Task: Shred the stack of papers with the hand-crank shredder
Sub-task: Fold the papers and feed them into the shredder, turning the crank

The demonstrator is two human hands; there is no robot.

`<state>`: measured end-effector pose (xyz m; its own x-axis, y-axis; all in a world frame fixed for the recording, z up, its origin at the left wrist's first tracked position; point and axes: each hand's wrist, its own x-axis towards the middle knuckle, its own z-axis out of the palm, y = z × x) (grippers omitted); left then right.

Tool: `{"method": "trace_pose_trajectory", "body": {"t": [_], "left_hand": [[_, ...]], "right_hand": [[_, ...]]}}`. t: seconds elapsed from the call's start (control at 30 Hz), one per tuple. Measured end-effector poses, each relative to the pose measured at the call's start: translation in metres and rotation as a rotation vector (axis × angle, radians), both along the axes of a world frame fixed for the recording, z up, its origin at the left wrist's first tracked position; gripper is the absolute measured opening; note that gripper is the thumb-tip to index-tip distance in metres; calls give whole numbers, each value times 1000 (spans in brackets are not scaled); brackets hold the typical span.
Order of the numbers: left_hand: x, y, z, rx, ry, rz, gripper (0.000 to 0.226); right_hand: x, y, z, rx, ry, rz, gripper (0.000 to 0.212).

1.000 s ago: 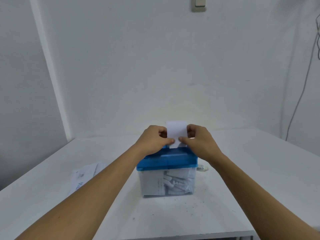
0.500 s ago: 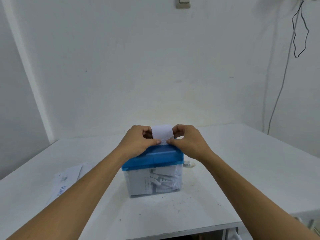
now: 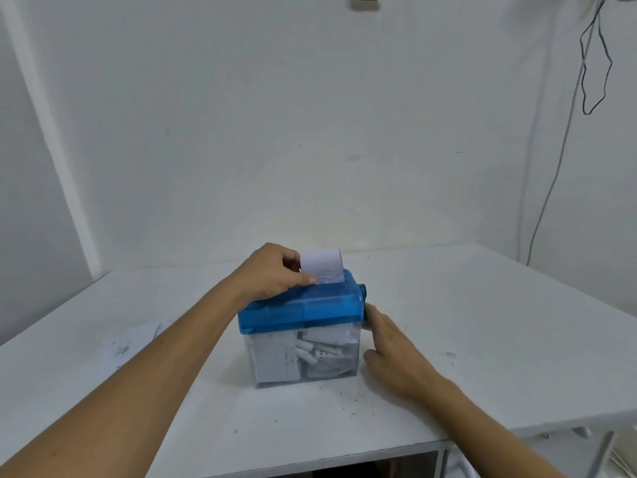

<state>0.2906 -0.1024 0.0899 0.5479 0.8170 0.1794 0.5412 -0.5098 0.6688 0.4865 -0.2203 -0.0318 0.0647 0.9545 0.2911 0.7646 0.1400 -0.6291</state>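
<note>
The hand-crank shredder [image 3: 303,310] has a blue top and a clear bin holding paper strips; it stands mid-table. A white paper piece [image 3: 322,265] sticks upright out of its top slot. My left hand [image 3: 272,276] pinches that paper's left edge, thumb in front, and rests on the blue lid. My right hand [image 3: 389,346] lies with straight fingers against the shredder's right side, just below the blue crank hub [image 3: 362,290]. The crank handle itself is hidden.
A loose stack of papers [image 3: 134,343] lies on the white table [image 3: 482,322] at the left, partly behind my left forearm. Dark specks dot the table in front of the shredder. The table's front edge runs close below; a cable [image 3: 565,139] hangs on the right wall.
My right hand let go of the paper and dropped to the shredder's right side by the crank hub. My left hand kept its pinch. The camera view shifted slightly.
</note>
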Motion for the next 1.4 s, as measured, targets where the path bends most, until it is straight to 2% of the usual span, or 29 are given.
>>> {"method": "trace_pose_trajectory", "body": {"t": [0.07,0.23,0.4,0.57,0.67,0.73,0.8,0.9,1.0,1.1,1.17,1.3,1.4], "left_hand": [[0,-1,4,-31,17,-1,18],[4,-4,5,-3,62,24,15],[9,-8,-13,137,145,75,15],[10,-14,-22,233,193,130,23],[10,-21,-21,226,214,136,56],[11,-25,-20,239,251,144,79],[11,-27,-21,249,269,141,86],[11,-27,-20,250,267,128,87],[10,-29,-19,243,250,122,87],[10,-29,-20,269,249,126,85],[10,-30,-21,284,250,120,85],[8,-28,-21,299,240,107,84],[9,-26,-22,311,232,101,86]], "right_hand": [[-1,2,-6,14,-128,-60,75],[-7,8,-4,49,-342,-202,31],[-11,6,14,-51,-628,-302,17],[-14,-6,38,-113,-746,-294,24],[-17,-11,48,-177,-774,-267,27],[-19,-13,52,-204,-767,-253,27],[-20,-12,52,-235,-735,-249,26],[-19,-14,66,-319,-667,-205,28],[-15,-13,100,-499,-619,-93,31],[-10,-5,132,-645,-375,-62,36],[-7,-1,150,-700,-312,-60,37],[3,12,170,-649,-224,-83,35],[8,21,174,-477,-181,-134,46]]}}
